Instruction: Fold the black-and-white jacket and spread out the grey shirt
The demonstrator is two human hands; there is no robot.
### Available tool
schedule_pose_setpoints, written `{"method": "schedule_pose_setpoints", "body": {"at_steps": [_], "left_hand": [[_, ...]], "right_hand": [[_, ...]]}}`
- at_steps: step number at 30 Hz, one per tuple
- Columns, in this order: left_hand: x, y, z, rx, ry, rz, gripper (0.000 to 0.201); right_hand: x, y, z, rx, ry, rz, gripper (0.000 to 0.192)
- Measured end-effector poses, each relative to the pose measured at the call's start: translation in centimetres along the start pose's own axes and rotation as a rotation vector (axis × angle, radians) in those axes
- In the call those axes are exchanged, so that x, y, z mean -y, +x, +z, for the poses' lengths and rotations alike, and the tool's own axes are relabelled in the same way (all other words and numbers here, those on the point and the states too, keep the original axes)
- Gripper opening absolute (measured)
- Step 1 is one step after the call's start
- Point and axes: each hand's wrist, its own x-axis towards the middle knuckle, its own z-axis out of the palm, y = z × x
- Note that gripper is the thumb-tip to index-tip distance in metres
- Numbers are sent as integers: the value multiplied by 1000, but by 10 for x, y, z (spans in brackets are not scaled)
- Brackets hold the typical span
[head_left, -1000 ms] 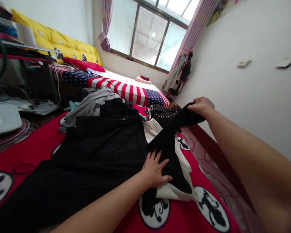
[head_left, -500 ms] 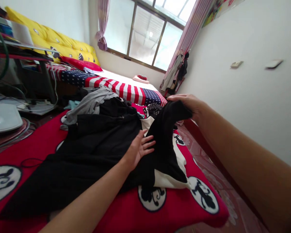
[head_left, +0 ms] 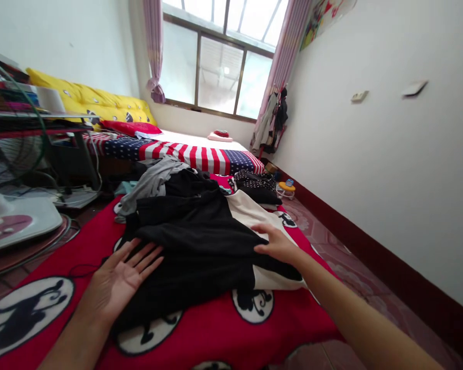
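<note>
A black garment lies folded over on a red blanket printed with black and white cartoon circles. My left hand rests at the garment's left edge, palm turned up and fingers spread, holding nothing. My right hand lies flat on the garment's right side, fingers pressing the cloth where it overlaps a cream piece. Behind the black garment sit a grey garment and a dark dotted one.
A bed with a stars-and-stripes cover and yellow headboard stands by the window. A fan base and a dark table are at left. A small yellow object sits on the tiled floor by the right wall.
My right hand brought the lifted black sleeve across and down onto the garment, then let go. My left hand slid from the garment's middle to its left edge and turned palm up.
</note>
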Motion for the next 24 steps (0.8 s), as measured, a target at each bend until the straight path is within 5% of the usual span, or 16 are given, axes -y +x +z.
{"method": "schedule_pose_setpoints", "body": {"at_steps": [2, 6, 10, 12, 16, 18, 21, 24], "left_hand": [[2, -1, 2, -25, 58, 37, 21], [6, 3, 9, -88, 85, 50, 13], [12, 9, 4, -171, 42, 72, 14], [17, 8, 2, -244, 66, 201, 29], [22, -2, 17, -382, 341, 747, 52], [20, -6, 35, -248, 518, 893, 44], [20, 1, 60, 73, 885, 901, 35], [31, 25, 59, 247, 1447, 863, 41]], "right_hand": [[-27, -15, 6, -30, -145, -9, 52], [-61, -31, 13, -192, -164, 7, 18], [-82, -36, 15, -353, -153, 80, 16], [-83, -38, 13, -398, -197, 103, 17], [-49, -29, 7, -575, -200, 11, 25], [-19, -16, 9, -635, -153, -88, 27], [17, 8, 31, -611, -158, -236, 27], [19, 25, 73, -459, -340, -151, 38]]}}
